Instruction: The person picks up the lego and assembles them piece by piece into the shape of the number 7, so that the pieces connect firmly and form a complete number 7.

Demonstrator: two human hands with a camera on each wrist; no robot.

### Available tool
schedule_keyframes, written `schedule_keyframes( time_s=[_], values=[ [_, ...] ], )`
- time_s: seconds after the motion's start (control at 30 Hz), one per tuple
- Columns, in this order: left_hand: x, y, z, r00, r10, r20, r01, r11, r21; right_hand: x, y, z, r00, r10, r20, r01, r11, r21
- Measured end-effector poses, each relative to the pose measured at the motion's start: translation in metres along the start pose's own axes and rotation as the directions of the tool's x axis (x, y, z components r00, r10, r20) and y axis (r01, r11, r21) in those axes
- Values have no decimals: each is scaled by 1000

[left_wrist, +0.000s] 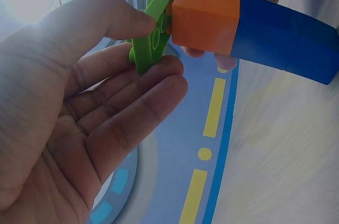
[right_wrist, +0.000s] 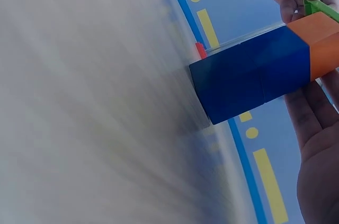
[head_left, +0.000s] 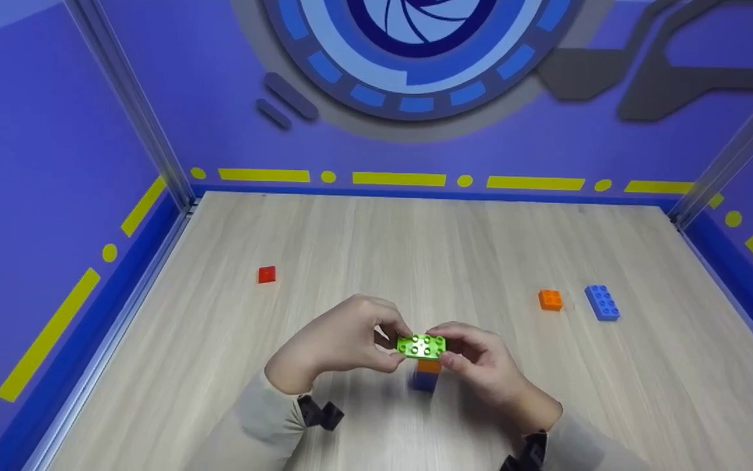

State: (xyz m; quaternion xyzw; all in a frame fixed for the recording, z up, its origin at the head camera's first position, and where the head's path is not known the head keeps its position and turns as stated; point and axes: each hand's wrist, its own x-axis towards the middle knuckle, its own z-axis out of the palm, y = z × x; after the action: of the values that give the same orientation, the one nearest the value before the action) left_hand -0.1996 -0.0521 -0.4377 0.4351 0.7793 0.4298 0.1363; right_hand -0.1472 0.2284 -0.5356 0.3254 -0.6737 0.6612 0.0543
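A flat green building brick (head_left: pixel 421 347) sits atop an orange brick (left_wrist: pixel 205 18), which tops a blue section (left_wrist: pixel 286 36) with a visible seam, forming an upright tower on the table. My left hand (head_left: pixel 343 337) pinches the green brick's left end between thumb and fingers. At its right end, my right hand (head_left: pixel 490 363) grips it with thumb and index finger. The left wrist view shows the green brick overhanging the orange one, part of its underside visible. Whether it is fully seated, I cannot tell. In the right wrist view, the right fingers (right_wrist: pixel 312 107) lie beside the tower.
On the wooden table (head_left: pixel 376 248), a small red brick (head_left: pixel 267 274) lies at the left. An orange brick (head_left: pixel 550 300) and a longer blue brick (head_left: pixel 602 303) lie at the right. Blue-purple printed walls (head_left: pixel 206 131) enclose the back and sides.
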Motion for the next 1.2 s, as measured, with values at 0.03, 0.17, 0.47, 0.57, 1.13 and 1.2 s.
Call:
schedule_keyframes(
  time_s=[0.03,0.17,0.47,0.57,1.13,1.2],
  values=[
    [0,0,0,1000,-3,3,3,1000,-5,0,0,0,1000,-4,-5,4,1000,-11],
    [1,-2,0,1000,-16,4,17,1000,-23,1,-2,2,1000,-13,-25,12,998,-55],
    [5,-2,8,999,-51,-18,51,998,26,-1,-1,0,999,-24,-47,21,999,-49],
    [8,-3,14,999,-23,-38,25,998,54,-1,-1,0,999,-15,-42,13,999,-44],
    [13,-12,35,983,-159,-94,135,967,-217,3,4,-2,997,-73,16,73,997,2],
    [13,-12,35,982,-165,-94,140,964,-225,3,4,-1,998,-68,16,69,998,-6]
  ],
)
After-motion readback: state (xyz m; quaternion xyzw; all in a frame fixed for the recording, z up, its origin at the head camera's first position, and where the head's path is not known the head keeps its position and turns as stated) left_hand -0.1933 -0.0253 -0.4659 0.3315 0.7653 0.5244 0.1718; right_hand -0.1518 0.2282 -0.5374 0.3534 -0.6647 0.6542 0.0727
